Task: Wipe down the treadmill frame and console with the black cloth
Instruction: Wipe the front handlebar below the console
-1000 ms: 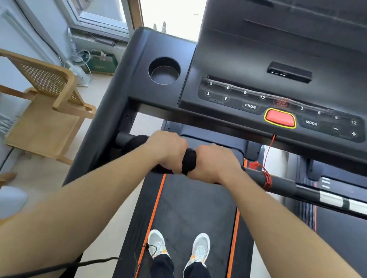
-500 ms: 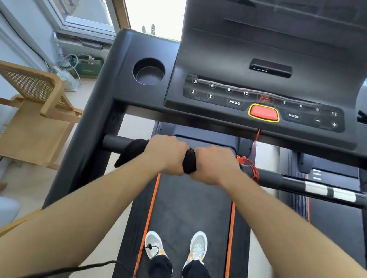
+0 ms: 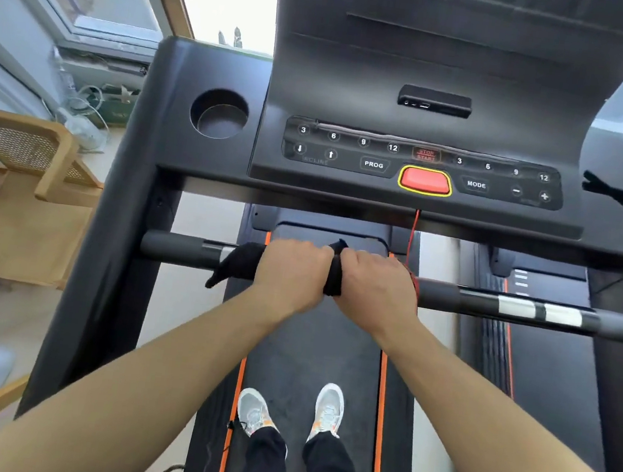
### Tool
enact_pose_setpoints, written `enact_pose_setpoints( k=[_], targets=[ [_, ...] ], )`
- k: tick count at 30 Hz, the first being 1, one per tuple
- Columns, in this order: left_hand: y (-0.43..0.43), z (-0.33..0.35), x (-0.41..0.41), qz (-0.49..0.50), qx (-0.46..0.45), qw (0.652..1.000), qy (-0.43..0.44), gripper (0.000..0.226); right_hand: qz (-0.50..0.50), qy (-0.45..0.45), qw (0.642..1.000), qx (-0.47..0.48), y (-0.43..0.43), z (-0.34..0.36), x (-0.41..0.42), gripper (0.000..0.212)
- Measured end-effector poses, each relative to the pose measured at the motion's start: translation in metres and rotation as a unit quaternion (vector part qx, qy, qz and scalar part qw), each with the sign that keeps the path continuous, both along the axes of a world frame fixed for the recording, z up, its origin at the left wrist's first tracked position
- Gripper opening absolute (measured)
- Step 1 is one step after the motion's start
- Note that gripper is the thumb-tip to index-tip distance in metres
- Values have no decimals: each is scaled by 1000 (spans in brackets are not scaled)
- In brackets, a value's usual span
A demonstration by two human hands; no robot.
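The black cloth point(image 3: 237, 266) is wrapped round the treadmill's horizontal handlebar point(image 3: 182, 249). My left hand point(image 3: 292, 270) and my right hand point(image 3: 374, 286) grip the cloth and bar side by side near the bar's middle. A strip of cloth shows between my fists and a loose end hangs to the left of my left hand. Above the bar sits the black console point(image 3: 424, 163) with its red stop button point(image 3: 425, 180).
A round cup holder point(image 3: 219, 114) is in the console's left wing. A red safety cord point(image 3: 414, 229) hangs from the console to the bar. Wooden chairs point(image 3: 30, 178) stand left of the treadmill frame point(image 3: 124, 213). My feet stand on the belt point(image 3: 312, 345) below.
My two hands have slid the cloth to the right along the handlebar, leaving more bare bar at the left. The view has also shifted.
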State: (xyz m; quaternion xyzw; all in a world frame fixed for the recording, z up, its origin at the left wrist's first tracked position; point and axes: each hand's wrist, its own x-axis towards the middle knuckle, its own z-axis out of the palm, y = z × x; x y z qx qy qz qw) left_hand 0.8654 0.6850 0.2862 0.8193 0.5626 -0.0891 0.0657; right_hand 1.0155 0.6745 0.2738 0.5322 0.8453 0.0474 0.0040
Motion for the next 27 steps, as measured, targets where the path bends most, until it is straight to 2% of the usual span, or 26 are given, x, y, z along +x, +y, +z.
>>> enact_pose_setpoints(
  k=[2, 5, 7, 8, 9, 10, 11, 13, 14, 15, 16, 18, 19, 21, 22, 24, 26, 27],
  targets=[
    [22, 10, 4, 1, -147, 989, 13, 18, -14, -26, 987, -155, 16, 15, 0, 19],
    [54, 23, 10, -2, -387, 922, -12, 29, 14, -34, 911, -410, 49, 36, 0, 22],
    [62, 23, 13, 11, -454, 890, -25, 30, -3, -7, 852, -524, 64, 39, 1, 23],
    [61, 23, 12, 19, -456, 889, -34, 28, -20, 12, 828, -560, 69, 39, 1, 20],
    [58, 24, 12, 18, -438, 898, -38, 27, -30, 23, 817, -576, 71, 39, 2, 17],
    [53, 24, 11, 13, -400, 916, -35, 27, -34, 23, 822, -568, 70, 38, 2, 20],
    [45, 23, 10, 8, -344, 939, -23, 29, -33, 17, 842, -538, 65, 38, 2, 25],
    [25, 19, 9, -3, -188, 982, 2, 28, -26, -8, 922, -386, 45, 30, 3, 30],
    [14, 14, 9, -6, -105, 994, -1, 22, -14, -13, 965, -261, 30, 22, 6, 30],
    [5, 8, 10, -12, -32, 999, -7, 16, -1, -14, 990, -142, 15, 13, 7, 28],
    [-2, 4, 11, -17, 19, 1000, -8, 14, 2, 0, 999, -48, 2, 6, 7, 28],
    [-5, -2, 10, -16, 44, 999, -7, 15, -15, 21, 999, 19, -7, 0, 5, 27],
    [-1, 0, 10, -12, 19, 1000, -3, 12, -28, 15, 999, -7, -4, 2, 4, 24],
    [16, 9, 12, -21, -96, 995, 11, 16, -47, -23, 987, -152, 13, 17, 1, 16],
    [26, 16, 13, -24, -185, 982, 7, 20, -35, -31, 969, -241, 23, 25, 2, 17],
    [47, 25, 18, -7, -355, 935, -19, 26, -21, -17, 911, -412, 47, 42, 5, 21],
    [56, 29, 21, 15, -431, 902, -31, 26, -29, 8, 854, -520, 60, 50, 5, 20],
    [55, 30, 21, 21, -429, 903, -29, 25, -35, 12, 846, -533, 61, 50, 4, 20]
  ],
)
